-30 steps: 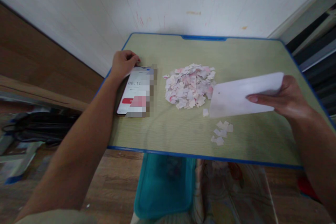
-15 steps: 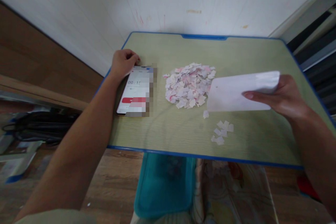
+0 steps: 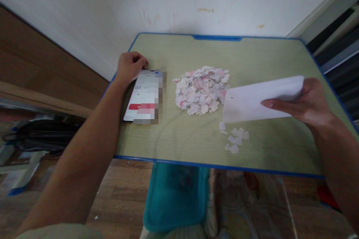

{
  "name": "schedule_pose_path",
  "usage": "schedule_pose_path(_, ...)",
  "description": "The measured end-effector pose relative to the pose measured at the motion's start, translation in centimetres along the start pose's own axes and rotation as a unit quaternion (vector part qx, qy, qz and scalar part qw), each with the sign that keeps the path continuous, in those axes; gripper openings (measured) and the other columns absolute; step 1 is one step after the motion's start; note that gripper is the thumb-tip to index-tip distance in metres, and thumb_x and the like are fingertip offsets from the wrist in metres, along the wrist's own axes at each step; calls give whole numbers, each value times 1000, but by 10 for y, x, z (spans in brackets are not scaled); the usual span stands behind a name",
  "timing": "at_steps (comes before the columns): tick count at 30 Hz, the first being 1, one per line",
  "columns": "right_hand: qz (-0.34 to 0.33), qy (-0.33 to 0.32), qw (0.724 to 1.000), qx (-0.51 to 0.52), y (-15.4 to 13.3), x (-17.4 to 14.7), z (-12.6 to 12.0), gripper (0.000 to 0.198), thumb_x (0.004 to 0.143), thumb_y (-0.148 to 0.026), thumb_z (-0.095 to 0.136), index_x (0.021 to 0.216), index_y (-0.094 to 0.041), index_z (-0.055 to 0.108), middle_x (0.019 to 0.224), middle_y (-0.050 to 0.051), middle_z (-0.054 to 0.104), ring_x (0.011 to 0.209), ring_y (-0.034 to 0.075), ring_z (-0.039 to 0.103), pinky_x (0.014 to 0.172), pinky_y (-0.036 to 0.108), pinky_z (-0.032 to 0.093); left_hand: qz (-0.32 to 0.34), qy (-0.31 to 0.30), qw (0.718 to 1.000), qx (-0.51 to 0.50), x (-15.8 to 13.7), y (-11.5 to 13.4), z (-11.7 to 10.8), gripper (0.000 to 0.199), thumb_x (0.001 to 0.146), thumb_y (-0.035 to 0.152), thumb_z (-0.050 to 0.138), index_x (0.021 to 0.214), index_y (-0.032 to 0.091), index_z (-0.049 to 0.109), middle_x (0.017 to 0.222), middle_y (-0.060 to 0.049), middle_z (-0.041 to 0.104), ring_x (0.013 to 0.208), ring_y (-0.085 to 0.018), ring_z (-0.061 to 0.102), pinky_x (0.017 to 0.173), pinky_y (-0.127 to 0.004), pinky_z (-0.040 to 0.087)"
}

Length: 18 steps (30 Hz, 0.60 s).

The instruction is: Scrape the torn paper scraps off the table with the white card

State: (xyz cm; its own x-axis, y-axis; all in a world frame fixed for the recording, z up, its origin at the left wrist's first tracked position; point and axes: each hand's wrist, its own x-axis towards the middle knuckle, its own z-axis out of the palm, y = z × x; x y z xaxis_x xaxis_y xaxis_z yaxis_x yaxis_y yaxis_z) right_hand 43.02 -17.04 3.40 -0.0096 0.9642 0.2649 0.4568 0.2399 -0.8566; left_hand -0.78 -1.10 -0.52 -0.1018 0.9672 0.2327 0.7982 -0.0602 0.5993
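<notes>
Overall, a white panelled wall [image 3: 174, 3] with reddish and tan marks stands behind the assembly. A rectangular worktop [image 3: 266, 58], pale green-beige with a blue edge strip, extends in front of it. Below the near edge of the worktop sits a turquoise plastic basin [image 3: 174, 211] with rounded corners; its shadowed contents are too dim to identify.

A white, flat, rectangular piece of paper [image 3: 249, 99] is located above the right half of the worktop, bearing a small dark spot near its left end. The right hand [image 3: 311, 102] grips the opposite end, thumb on the near face and fingers behind. The left end of the paper meets the right side of the pile in view; contact cannot be confirmed.

The pile [image 3: 200, 91] consists of small white and pink paper scraps and occupies the centre of the worktop. To its left, well apart, a dark-edged smartphone [image 3: 141, 97] lies face up, displaying a timer and a red bar; its right portion is pixelated. The left hand [image 3: 130, 66] rests curled at the top end of the smartphone; whether the fingers grip it cannot be determined.

Several loose white scraps [image 3: 238, 134] lie near the lower edge of the paper.
</notes>
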Motion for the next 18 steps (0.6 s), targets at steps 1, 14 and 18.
schedule_pose_path(1, 0, -3, 1000, -2, -1, 0, -1, 26, 51, -27, 93, 58, -17, 69, 50, -4, 62, 40, 9, 49, 33, 19, 38, 2, -1, 1000, 1, 0, -1, 0, 24, 80, 25, 51, 85, 8, 68, 73, -6, 60, 64, -12, 47, 65, -25, 37)
schedule_pose_path(14, -1, -24, 1000, -9, -7, -1, -22, 25, 47, -22, 93, 61, -18, 73, 56, -2, 69, 43, 11, 57, 34, 18, 44, 10, 7, 1000, -14, -1, 0, 0, 19, 77, 24, 52, 78, 10, 66, 67, -3, 56, 60, -11, 45, 60, -25, 34)
schedule_pose_path(18, -4, 13, 1000, 27, -5, -2, -18, 24, 49, -15, 92, 67, -20, 77, 67, -1, 75, 52, 13, 64, 42, 20, 52, 7, 11, 1000, -16, 1, -2, 1, 19, 77, 23, 52, 77, 11, 66, 66, -2, 56, 61, -11, 47, 59, -24, 34)
